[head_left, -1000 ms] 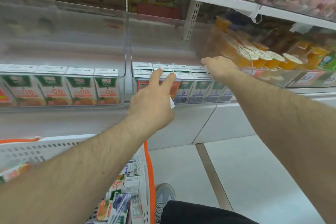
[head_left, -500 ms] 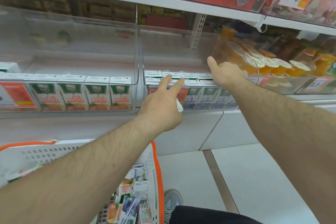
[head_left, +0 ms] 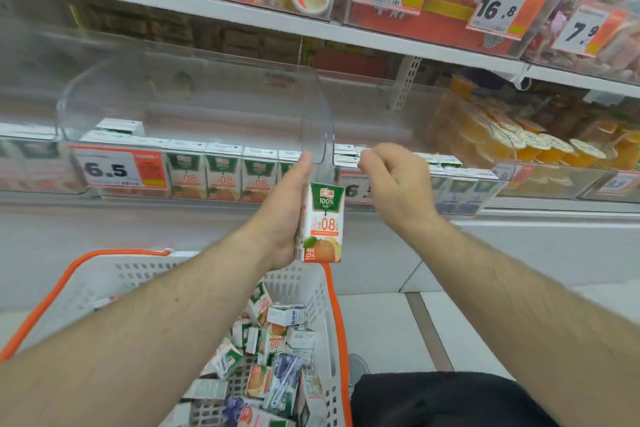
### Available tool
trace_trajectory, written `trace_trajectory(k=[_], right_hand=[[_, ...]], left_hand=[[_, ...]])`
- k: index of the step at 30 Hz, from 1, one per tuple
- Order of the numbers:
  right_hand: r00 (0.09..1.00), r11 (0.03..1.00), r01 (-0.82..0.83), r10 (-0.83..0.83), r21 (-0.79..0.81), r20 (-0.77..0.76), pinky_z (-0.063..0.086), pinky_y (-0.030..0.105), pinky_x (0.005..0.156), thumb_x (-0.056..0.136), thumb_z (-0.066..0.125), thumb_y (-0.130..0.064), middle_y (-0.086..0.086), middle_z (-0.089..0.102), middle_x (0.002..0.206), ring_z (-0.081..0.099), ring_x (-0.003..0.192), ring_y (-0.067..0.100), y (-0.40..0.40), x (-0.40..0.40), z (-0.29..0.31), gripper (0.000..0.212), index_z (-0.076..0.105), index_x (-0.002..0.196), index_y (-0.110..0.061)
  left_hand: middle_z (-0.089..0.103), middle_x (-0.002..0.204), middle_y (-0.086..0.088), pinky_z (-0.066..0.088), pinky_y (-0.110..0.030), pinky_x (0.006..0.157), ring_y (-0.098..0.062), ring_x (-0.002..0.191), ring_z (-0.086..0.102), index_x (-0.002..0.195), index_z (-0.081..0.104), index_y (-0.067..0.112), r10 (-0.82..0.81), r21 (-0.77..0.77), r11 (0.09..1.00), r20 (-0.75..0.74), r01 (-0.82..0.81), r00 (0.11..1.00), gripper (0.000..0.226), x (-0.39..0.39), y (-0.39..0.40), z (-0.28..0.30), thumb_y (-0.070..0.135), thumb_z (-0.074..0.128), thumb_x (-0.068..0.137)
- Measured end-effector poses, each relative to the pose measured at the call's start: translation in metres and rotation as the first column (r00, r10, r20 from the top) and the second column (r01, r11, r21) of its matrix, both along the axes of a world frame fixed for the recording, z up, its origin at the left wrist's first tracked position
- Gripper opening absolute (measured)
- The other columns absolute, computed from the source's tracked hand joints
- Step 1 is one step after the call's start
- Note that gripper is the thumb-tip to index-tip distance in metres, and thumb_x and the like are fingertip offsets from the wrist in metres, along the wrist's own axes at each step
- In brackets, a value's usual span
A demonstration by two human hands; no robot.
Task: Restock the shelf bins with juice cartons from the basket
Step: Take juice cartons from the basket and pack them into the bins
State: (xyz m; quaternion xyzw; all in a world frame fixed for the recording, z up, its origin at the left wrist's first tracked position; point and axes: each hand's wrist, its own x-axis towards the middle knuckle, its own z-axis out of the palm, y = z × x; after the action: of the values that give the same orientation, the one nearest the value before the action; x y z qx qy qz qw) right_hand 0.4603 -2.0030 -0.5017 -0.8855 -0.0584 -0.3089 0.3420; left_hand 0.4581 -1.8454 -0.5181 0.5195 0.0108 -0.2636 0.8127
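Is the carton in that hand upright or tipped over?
Upright. The carton shows its green top above and fruit picture below, held by the left hand.

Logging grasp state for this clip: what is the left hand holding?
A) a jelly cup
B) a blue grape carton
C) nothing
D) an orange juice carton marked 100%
D: the left hand grips an upright orange juice carton, green 100% top and orange fruit facing the camera, in front of the shelf bins.
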Motion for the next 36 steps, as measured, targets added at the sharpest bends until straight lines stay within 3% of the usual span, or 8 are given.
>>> trace_trajectory(k=[7, 12, 16, 19, 26, 29, 33, 36], right_hand=[[0.656, 0.881, -0.417, 0.462, 0.224, -0.596, 0.057, 0.025, 0.069, 0.083, 0.077, -0.012, -0.01, 0.069, 0.089, 0.068, 0.08, 0.007, 0.081, -0.033, 0.019, 0.032, 0.061, 0.107, -0.025], [0.692, 0.855, -0.295, 0.499, 0.427, -0.521, 0.053, 0.02, 0.067, 0.084, 0.074, -0.004, 0.003, 0.074, 0.085, 0.068, 0.071, 0.007, 0.122, -0.031, 0.018, 0.018, 0.066, 0.098, -0.009], [0.727, 0.785, -0.172, 0.51, 0.596, -0.461, 0.046, 0.021, 0.063, 0.09, 0.066, -0.004, 0.009, 0.07, 0.084, 0.06, 0.07, 0.014, 0.152, -0.023, 0.017, 0.011, 0.065, 0.101, -0.004], [0.72, 0.785, -0.145, 0.501, 0.602, -0.48, 0.045, 0.029, 0.069, 0.093, 0.063, -0.013, 0.007, 0.071, 0.083, 0.059, 0.074, 0.019, 0.175, -0.015, 0.019, 0.004, 0.066, 0.096, -0.012], [0.724, 0.794, -0.19, 0.511, 0.578, -0.464, 0.058, 0.035, 0.062, 0.095, 0.064, -0.022, 0.008, 0.073, 0.079, 0.07, 0.068, 0.018, 0.217, 0.017, 0.04, 0.009, 0.068, 0.093, -0.014], [0.877, 0.845, -0.2, 0.38, 0.496, -0.293, 0.06, 0.039, 0.066, 0.091, 0.069, -0.019, 0.003, 0.074, 0.078, 0.073, 0.073, 0.019, 0.223, 0.056, 0.061, 0.002, 0.068, 0.09, -0.02], [0.949, 0.977, -0.164, 0.194, 0.134, -0.249, 0.056, 0.041, 0.088, 0.083, 0.074, -0.031, -0.005, 0.071, 0.097, 0.069, 0.095, 0.019, 0.23, 0.117, 0.066, 0.014, 0.067, 0.095, -0.029], [0.923, 0.964, -0.171, 0.084, -0.203, -0.376, 0.05, 0.031, 0.087, 0.086, 0.072, -0.033, -0.006, 0.066, 0.104, 0.063, 0.104, 0.018, 0.235, 0.148, 0.051, 0.029, 0.069, 0.112, -0.021]], left_hand=[[0.071, 0.095, -0.018, 0.054, -0.039, 0.068, -0.031, 0.078, 0.068, 0.133, 0.048, 0.008, -0.072, -0.13, 0.989, -0.061, 0.063, 0.996, 0.078, -0.002, 0.067, 0.003, 0.071, 0.024, 0.094], [0.072, 0.11, -0.01, 0.052, -0.034, 0.074, -0.021, 0.093, 0.069, 0.122, 0.062, 0.015, -0.065, 0.091, 0.994, 0.132, 0.053, 0.989, 0.071, -0.008, 0.129, -0.001, 0.066, 0.02, 0.096], [0.073, 0.087, -0.001, 0.054, -0.035, 0.071, -0.016, 0.076, 0.068, 0.117, 0.06, 0.019, -0.098, 0.308, 0.951, 0.275, 0.009, 0.957, 0.045, -0.017, 0.176, -0.004, 0.039, 0.074, 0.08], [0.073, 0.076, -0.002, 0.052, -0.024, 0.056, -0.017, 0.066, 0.068, 0.112, 0.062, 0.009, -0.048, 0.35, 0.933, 0.34, -0.079, 0.939, 0.024, -0.015, 0.196, 0.002, 0.01, 0.067, 0.089], [0.074, 0.085, 0.004, 0.052, -0.026, 0.061, -0.011, 0.069, 0.067, 0.119, 0.065, 0.014, 0.1, 0.332, 0.909, 0.414, -0.252, 0.905, 0.027, 0.006, 0.224, 0.007, 0.013, 0.065, 0.092], [0.065, 0.116, 0.008, 0.049, -0.029, 0.085, -0.012, 0.098, 0.062, 0.127, 0.06, 0.02, 0.293, 0.452, 0.667, 0.572, -0.592, 0.766, 0.039, 0.023, 0.235, 0.008, 0.025, 0.069, 0.089], [0.029, 0.148, -0.001, 0.028, -0.04, 0.108, -0.024, 0.137, 0.026, 0.139, 0.045, 0.04, -0.061, 0.687, 0.17, 0.723, -0.706, 0.688, 0.06, 0.038, 0.252, -0.001, 0.034, 0.067, 0.083], [0.0, 0.16, 0.001, 0.016, -0.048, 0.114, -0.023, 0.146, -0.002, 0.147, 0.024, 0.047, -0.162, 0.768, 0.088, 0.64, -0.635, 0.751, 0.076, 0.046, 0.251, -0.006, 0.035, 0.064, 0.084]])
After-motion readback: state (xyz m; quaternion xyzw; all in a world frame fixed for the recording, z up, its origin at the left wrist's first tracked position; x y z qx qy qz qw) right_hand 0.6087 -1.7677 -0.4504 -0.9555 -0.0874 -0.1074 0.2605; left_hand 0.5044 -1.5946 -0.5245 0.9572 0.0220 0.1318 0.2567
